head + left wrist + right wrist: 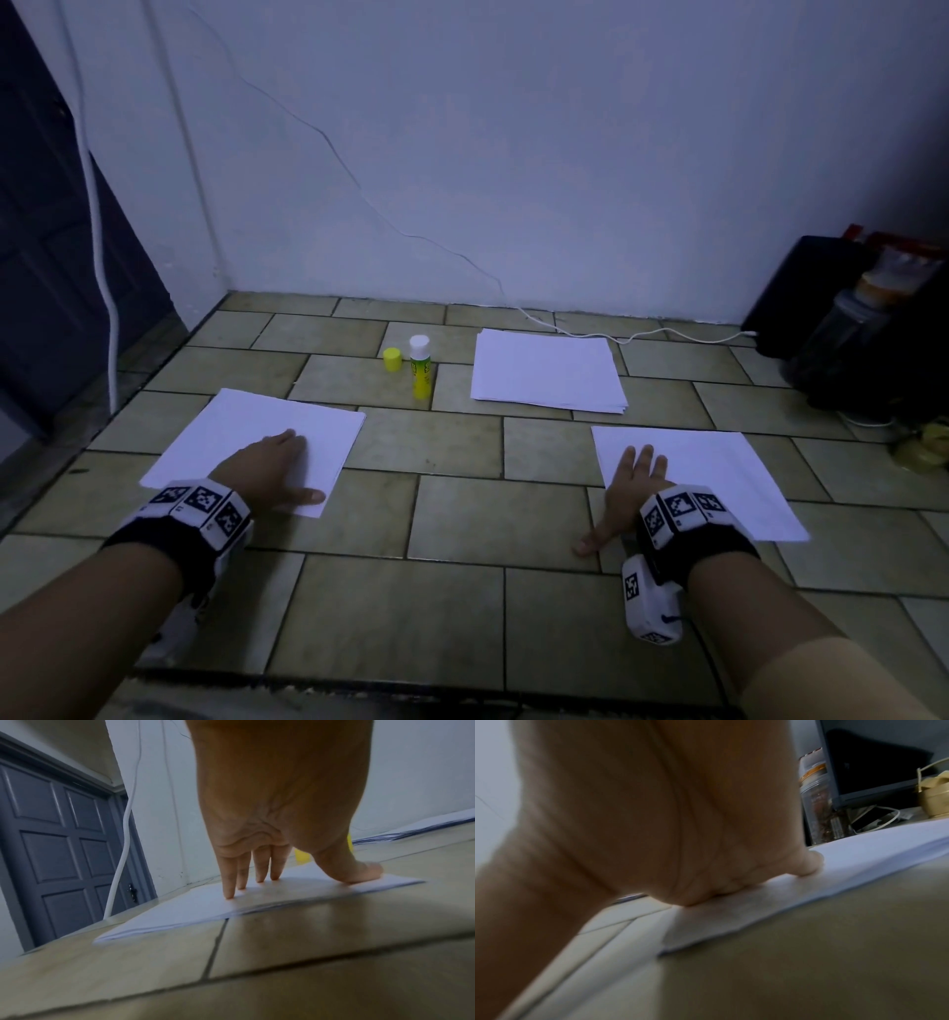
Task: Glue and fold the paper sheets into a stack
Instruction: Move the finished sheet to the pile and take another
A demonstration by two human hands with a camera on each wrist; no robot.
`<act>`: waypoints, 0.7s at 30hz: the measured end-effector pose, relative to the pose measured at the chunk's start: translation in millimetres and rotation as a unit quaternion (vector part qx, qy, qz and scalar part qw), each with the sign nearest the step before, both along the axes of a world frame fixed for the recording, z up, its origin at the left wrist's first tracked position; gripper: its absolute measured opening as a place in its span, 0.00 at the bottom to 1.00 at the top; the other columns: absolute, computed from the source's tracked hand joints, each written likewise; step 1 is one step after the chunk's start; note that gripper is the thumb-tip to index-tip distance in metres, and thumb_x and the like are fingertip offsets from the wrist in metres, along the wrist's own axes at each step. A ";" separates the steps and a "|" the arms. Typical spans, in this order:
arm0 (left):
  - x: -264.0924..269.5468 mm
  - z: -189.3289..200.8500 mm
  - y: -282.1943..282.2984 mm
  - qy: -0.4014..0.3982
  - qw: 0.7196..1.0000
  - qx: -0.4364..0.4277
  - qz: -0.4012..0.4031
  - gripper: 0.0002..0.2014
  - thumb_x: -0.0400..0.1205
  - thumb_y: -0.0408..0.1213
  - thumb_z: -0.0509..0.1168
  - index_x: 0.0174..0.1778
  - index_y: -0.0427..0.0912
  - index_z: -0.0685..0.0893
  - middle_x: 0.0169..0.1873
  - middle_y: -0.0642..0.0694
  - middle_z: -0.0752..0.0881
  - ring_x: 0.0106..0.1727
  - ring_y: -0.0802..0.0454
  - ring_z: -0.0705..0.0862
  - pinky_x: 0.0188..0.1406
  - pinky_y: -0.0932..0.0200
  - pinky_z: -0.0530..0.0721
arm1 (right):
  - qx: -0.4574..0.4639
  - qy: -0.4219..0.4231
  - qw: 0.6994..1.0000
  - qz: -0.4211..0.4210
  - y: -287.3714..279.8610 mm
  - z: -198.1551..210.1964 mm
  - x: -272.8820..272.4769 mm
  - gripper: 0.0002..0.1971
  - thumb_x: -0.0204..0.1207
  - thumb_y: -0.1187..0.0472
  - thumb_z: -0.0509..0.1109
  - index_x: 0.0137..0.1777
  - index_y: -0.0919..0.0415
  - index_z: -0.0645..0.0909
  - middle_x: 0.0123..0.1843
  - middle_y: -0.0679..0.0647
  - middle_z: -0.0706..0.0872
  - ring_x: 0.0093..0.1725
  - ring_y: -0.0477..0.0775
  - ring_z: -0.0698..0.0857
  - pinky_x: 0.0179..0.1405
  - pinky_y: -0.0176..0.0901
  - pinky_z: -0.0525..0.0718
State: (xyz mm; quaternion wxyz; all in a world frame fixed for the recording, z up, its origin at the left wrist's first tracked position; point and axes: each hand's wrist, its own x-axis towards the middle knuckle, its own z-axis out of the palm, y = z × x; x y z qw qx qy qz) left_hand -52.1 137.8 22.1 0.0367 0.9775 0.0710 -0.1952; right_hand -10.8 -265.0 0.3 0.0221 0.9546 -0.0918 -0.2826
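Observation:
On the tiled floor lie three lots of white paper. My left hand (pixel 280 470) rests flat on the left paper pile (pixel 241 437), fingers straight and thumb out near its right corner; in the left wrist view the fingertips (pixel 231 892) press the left paper pile (pixel 180 912). My right hand (pixel 629 488) lies flat on the near left corner of the right sheet (pixel 719 473), thumb spread onto the tile. A third paper stack (pixel 547 370) lies farther back. An uncapped yellow glue stick (pixel 420 367) stands between the piles, its yellow cap (pixel 392 358) beside it.
A white wall runs along the back, with a white cable (pixel 590 331) trailing onto the floor behind the far stack. Dark boxes and a jar (pixel 842 329) crowd the right corner. A grey door (pixel 59 841) stands at the left.

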 end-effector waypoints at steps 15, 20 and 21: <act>2.1 -5.8 7.1 -0.007 0.999 0.045 -0.018 0.27 0.88 0.48 0.55 0.83 0.46 0.59 0.81 0.49 0.64 0.75 0.50 0.72 0.70 0.57 0.72 | 0.011 0.009 1.000 0.002 0.2 5.9 -3.5 0.80 0.51 0.30 0.79 0.78 0.72 0.24 0.82 0.70 0.30 0.82 0.72 0.33 0.82 0.62 0.45; 8.4 2.5 12.6 -0.132 0.990 0.054 0.004 0.16 0.85 0.41 0.59 0.68 0.46 0.79 0.65 0.45 0.83 0.63 0.47 0.81 0.63 0.54 0.78 | 0.013 0.011 1.000 0.002 1.5 8.3 -4.2 0.79 0.52 0.30 0.79 0.78 0.72 0.24 0.82 0.70 0.29 0.81 0.72 0.33 0.81 0.61 0.44; 10.5 7.7 9.3 -0.152 0.987 0.053 -0.001 0.13 0.84 0.40 0.60 0.63 0.45 0.81 0.61 0.45 0.85 0.59 0.46 0.83 0.58 0.54 0.79 | 0.013 0.012 1.000 0.002 1.5 8.5 -4.2 0.79 0.51 0.30 0.80 0.78 0.72 0.24 0.82 0.70 0.29 0.81 0.72 0.33 0.81 0.61 0.44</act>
